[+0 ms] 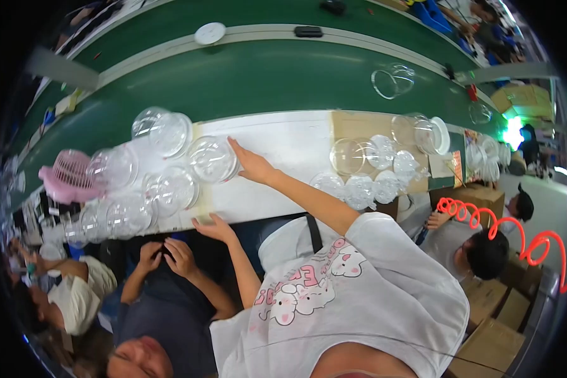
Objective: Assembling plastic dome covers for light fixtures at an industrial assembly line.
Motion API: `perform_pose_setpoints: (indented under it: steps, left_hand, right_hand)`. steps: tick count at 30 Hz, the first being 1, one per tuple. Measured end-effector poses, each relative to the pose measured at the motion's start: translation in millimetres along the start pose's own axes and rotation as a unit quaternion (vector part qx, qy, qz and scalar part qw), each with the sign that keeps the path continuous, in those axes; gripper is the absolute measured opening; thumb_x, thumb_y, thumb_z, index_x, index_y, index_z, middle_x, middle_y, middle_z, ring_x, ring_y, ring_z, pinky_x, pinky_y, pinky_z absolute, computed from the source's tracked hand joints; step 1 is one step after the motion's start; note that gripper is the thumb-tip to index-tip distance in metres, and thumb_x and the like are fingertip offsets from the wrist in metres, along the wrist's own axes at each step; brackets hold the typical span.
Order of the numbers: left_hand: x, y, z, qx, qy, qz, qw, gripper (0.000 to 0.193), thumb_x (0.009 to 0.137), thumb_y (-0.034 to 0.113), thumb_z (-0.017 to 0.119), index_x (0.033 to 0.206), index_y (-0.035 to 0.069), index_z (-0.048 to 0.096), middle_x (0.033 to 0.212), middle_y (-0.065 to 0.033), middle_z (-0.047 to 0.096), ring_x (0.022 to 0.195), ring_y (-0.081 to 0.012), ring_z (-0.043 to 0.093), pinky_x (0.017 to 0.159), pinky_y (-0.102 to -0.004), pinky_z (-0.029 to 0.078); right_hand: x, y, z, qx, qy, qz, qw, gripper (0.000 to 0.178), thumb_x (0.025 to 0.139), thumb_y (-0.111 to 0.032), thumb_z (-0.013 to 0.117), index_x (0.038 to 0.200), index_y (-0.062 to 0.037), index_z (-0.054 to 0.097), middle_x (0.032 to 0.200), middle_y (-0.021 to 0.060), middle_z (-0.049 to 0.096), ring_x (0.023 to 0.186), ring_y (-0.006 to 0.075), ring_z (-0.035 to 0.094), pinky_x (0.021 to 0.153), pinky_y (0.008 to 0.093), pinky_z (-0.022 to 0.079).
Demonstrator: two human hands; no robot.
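Note:
My right hand reaches across the white work board with its fingers stretched out, the fingertips against the right side of a clear round plastic dome. My left hand is at the board's front edge, palm up and fingers apart, holding nothing. It lies just below that dome and right of another clear stack. More clear domes stand behind, and several others spread to the left. Whether the touched dome is one piece or a nested stack is hard to tell.
Right of me, several clear round pieces rest on a brown cardboard sheet. A pink basket is at far left. Beyond runs a green belt. A co-worker's hands are close on my left; a red coiled hose hangs at right.

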State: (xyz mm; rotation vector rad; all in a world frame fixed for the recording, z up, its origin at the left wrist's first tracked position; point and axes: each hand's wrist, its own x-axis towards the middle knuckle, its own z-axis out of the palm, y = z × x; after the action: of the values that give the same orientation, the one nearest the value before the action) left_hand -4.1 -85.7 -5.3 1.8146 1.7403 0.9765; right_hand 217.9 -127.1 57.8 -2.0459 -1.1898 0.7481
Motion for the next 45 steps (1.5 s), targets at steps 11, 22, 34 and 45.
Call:
perform_pose_setpoints:
  steps: [11,22,34,45]
  left_hand:
    - [-27,57,-24,-0.141,-0.287,-0.051,0.946,0.021,0.086,0.007,0.051,0.104,-0.001,0.058,0.088,-0.011,0.064,0.08,-0.0172,0.061,0.07,-0.0289,0.047]
    - [-28,101,-13,-0.127,-0.377,-0.031,0.917,0.018,0.087,0.009,0.051,0.101,-0.001,0.059,0.083,-0.0087,0.063,0.076,-0.0143,0.06,0.072,-0.0265,0.046]
    - [-32,105,2,-0.134,-0.398,-0.011,0.908,0.019,0.088,0.009,0.05,0.102,0.0,0.059,0.084,-0.0082,0.063,0.078,-0.0147,0.06,0.07,-0.0263,0.046]
    - [-34,114,9,-0.143,-0.43,0.018,0.891,0.02,0.09,0.011,0.049,0.103,0.0,0.059,0.085,-0.0077,0.063,0.08,-0.014,0.061,0.073,-0.0255,0.047]
  right_hand:
    - [-67,161,-340,-0.353,0.441,0.274,0.778,0.03,0.079,-0.025,0.056,0.102,-0.0065,0.055,0.099,0.0172,0.057,0.086,0.0353,0.059,0.07,0.0448,0.049]
    - [-110,263,-436,-0.233,0.385,0.358,0.818,0.071,0.08,-0.059,0.05,0.127,-0.0081,0.036,0.104,0.0255,0.058,0.094,0.0412,0.057,0.079,0.0457,0.046]
    - [-99,238,-413,-0.368,0.313,0.288,0.827,0.035,0.082,-0.035,0.057,0.105,-0.012,0.043,0.079,0.0173,0.063,0.074,0.0392,0.061,0.062,0.0479,0.049]
    - [-74,75,-247,-0.153,0.227,0.118,0.955,0.031,0.077,-0.024,0.062,0.1,-0.0121,0.044,0.063,0.0126,0.06,0.061,0.0345,0.06,0.053,0.044,0.048]
